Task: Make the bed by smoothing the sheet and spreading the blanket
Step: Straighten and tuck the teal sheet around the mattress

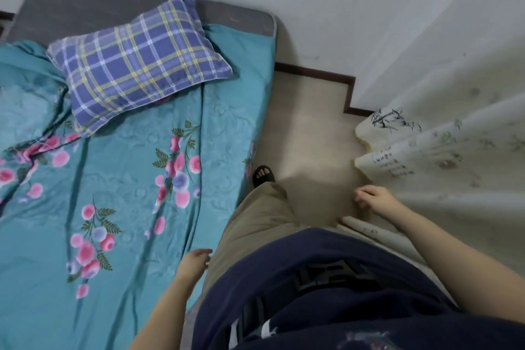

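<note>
Standing beside bed (85, 3). Teal floral sheet (127, 179) covers the mattress, with long creases running down it. Plaid pillow (139, 62) lies tilted at the head end. Bunched teal fabric (25, 88) at far left, can't tell if it's the blanket. Left hand (196, 260) hangs at the bed edge, fingers loose, holding nothing. Right hand (372, 199) loosely curled, empty, just beside the curtain (454, 165), over the floor (312, 122).
</note>
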`<state>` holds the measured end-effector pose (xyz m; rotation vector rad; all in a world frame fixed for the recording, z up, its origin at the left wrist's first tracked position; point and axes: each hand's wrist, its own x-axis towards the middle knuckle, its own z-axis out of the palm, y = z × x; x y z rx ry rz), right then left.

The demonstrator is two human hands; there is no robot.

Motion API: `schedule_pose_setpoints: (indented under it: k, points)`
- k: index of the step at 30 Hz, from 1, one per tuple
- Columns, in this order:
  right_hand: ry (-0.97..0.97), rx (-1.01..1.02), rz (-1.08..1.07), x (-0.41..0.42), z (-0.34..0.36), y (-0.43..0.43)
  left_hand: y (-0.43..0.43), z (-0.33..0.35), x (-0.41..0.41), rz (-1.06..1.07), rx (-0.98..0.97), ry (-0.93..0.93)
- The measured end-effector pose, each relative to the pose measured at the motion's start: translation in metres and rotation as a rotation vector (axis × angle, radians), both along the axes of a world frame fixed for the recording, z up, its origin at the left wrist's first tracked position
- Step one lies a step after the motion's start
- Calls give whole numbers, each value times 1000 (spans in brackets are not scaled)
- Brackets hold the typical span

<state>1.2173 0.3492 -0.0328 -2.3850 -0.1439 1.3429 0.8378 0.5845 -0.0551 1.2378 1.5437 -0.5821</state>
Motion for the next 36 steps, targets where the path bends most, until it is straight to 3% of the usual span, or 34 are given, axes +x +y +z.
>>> schedule_pose_setpoints:
  k: [5,14,19,29,36]
  points:
    - [-29,-135,-84,41,8,20,87,7,92,84,61,-153]
    - [29,-305,169,110,8,92,155,28,170,146,122,-338]
    - [-54,-219,423,167,-1,200,159,21,173,307,89,-272]
    - [-10,-93,760,264,-48,462,188,-1,240,807,65,-127]
    - [162,-6,744,264,-74,614,242,-23,342,1027,65,-165]
